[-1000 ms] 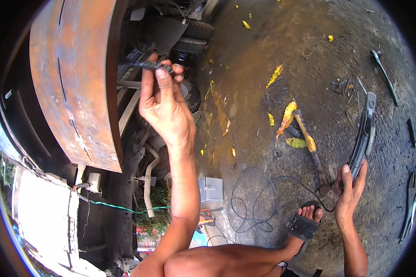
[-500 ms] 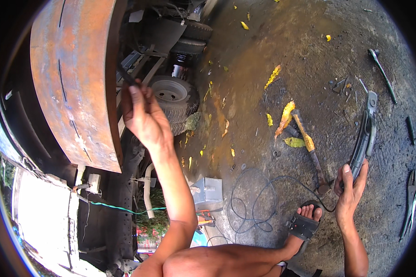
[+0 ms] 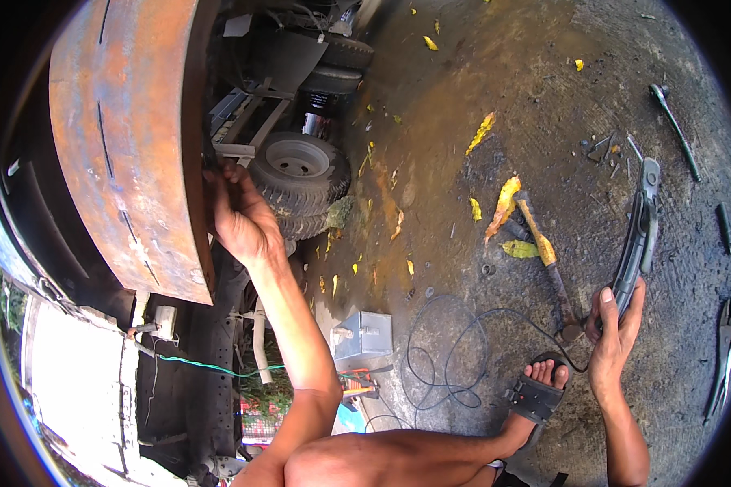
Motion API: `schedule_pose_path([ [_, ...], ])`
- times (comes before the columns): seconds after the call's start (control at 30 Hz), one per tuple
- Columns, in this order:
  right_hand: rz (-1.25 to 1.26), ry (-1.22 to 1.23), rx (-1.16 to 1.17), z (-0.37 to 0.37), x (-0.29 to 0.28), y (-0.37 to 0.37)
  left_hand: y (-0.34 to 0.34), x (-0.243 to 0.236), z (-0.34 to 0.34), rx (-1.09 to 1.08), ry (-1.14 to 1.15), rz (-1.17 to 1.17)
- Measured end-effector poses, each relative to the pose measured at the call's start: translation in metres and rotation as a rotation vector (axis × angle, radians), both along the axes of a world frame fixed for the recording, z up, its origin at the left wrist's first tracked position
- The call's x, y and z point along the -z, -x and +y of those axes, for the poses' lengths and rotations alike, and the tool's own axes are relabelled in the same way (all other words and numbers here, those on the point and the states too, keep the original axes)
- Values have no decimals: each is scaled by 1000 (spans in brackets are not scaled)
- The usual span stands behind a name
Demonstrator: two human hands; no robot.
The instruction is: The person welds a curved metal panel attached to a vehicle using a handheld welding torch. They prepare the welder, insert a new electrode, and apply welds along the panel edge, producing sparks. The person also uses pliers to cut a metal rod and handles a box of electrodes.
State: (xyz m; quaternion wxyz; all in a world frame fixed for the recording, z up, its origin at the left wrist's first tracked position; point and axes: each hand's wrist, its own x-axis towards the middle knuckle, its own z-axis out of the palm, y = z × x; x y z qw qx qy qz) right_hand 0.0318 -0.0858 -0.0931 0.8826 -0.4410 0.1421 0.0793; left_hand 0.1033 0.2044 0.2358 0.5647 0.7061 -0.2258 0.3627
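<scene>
My left hand (image 3: 240,211) is closed at the inner edge of a curved rusty steel plate (image 3: 118,138), in front of the dark vehicle underside. Its fingers are curled round a slim dark object, mostly hidden in shadow at the plate's edge. At the right, my right hand (image 3: 613,337) grips the lower end of a long grey-and-black tool (image 3: 635,243) with a lever along its side. A hammer (image 3: 544,247) with a yellowed handle lies on the wet concrete beside that tool, and a thin black cable runs close by my right hand.
A spare wheel (image 3: 300,158) and a pale pipe (image 3: 261,349) sit under the vehicle. A metal box (image 3: 364,334), cable loops (image 3: 443,373), a ratchet (image 3: 674,130), pliers (image 3: 721,357) and several yellow leaves lie on the ground around my sandalled foot (image 3: 536,394).
My left hand, with the slim dark object, has moved down and left to the plate's edge, uncovering the spare wheel. My right hand has barely moved.
</scene>
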Motion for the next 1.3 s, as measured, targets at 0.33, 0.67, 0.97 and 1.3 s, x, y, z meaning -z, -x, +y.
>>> schedule_pose_path([
  [0.33,-9,14,-18,6,-1,-1,7,-5,1,4,-9,34],
  [0.67,-26,-29,-10,9,0,-3,0,2,-9,327,307,90],
  [0.97,-2,-31,-38,26,0,-25,-11,-1,-6,344,257,130],
  [1.3,62,-232,-119,69,-1,-12,7,-8,-13,256,299,225],
])
